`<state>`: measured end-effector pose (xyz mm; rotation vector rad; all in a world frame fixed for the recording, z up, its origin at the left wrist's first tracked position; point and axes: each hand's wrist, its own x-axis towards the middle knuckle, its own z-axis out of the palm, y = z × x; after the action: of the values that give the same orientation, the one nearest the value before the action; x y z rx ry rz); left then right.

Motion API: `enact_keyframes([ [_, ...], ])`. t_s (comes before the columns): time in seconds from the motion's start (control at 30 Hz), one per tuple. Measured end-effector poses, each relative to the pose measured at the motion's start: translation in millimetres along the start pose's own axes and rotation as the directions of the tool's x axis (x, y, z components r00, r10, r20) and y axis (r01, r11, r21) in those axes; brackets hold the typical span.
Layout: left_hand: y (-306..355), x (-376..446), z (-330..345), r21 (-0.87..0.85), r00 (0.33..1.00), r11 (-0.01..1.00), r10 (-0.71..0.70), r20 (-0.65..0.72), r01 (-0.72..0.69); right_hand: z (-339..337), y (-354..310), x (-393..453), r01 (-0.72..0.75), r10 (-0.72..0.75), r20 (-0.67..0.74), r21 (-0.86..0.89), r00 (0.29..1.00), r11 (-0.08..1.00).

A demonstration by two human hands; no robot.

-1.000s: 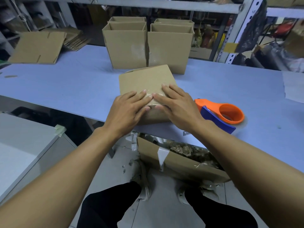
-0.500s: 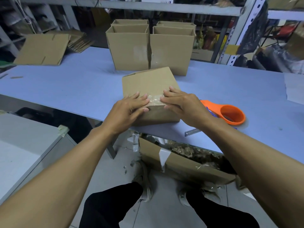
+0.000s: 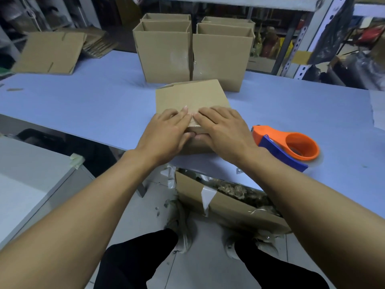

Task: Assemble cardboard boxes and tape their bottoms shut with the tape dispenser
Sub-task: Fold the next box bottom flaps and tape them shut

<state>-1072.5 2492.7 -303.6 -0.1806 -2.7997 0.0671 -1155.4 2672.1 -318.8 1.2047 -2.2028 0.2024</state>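
Observation:
A small cardboard box (image 3: pixel 190 94) lies bottom-up at the near edge of the blue table (image 3: pixel 83 105), with clear tape along its seam. My left hand (image 3: pixel 166 132) and my right hand (image 3: pixel 223 128) press flat on its near top edge, fingers straight, thumbs down over the front face. The orange and blue tape dispenser (image 3: pixel 289 144) lies on the table just right of my right wrist, untouched.
Several assembled open boxes (image 3: pixel 166 53) stand in a block behind the small box. Flat cardboard blanks (image 3: pixel 50 52) lie at the far left. Under the table's edge sits an open carton of scrap (image 3: pixel 229 203). A white cabinet (image 3: pixel 25 184) stands to my left.
Both hands have slid along the taped near edge of the box, spreading a little and coming back together. The box and the dispenser have stayed in place.

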Motion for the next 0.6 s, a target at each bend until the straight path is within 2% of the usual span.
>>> enact_keyframes([
  [0.07,-1.1,2.1,-1.5,0.01,0.999,1.0,-0.022,0.048,0.021,-4.1,-2.0,3.3,-0.034,0.037,0.051,-0.065,0.998,0.997],
  [0.2,-0.1,7.9,-10.7,0.092,0.991,0.996,-0.012,0.136,-0.001,-13.6,-4.6,9.2,-0.03,0.085,0.268,-0.202,0.96,0.979],
  [0.27,-2.0,9.1,-14.8,0.115,0.987,0.993,-0.012,0.159,-0.006,-16.0,0.5,8.7,-0.044,0.086,0.259,-0.162,0.962,0.986],
  [0.37,-1.1,11.0,-13.9,0.064,0.992,0.998,-0.031,0.119,0.024,-13.8,3.5,9.9,-0.114,0.122,0.205,-0.049,0.971,0.992],
  [0.6,-0.6,10.2,-6.5,0.022,0.987,0.995,-0.099,0.128,0.097,-11.4,6.5,7.3,-0.116,0.113,0.256,-0.005,0.96,0.993],
])
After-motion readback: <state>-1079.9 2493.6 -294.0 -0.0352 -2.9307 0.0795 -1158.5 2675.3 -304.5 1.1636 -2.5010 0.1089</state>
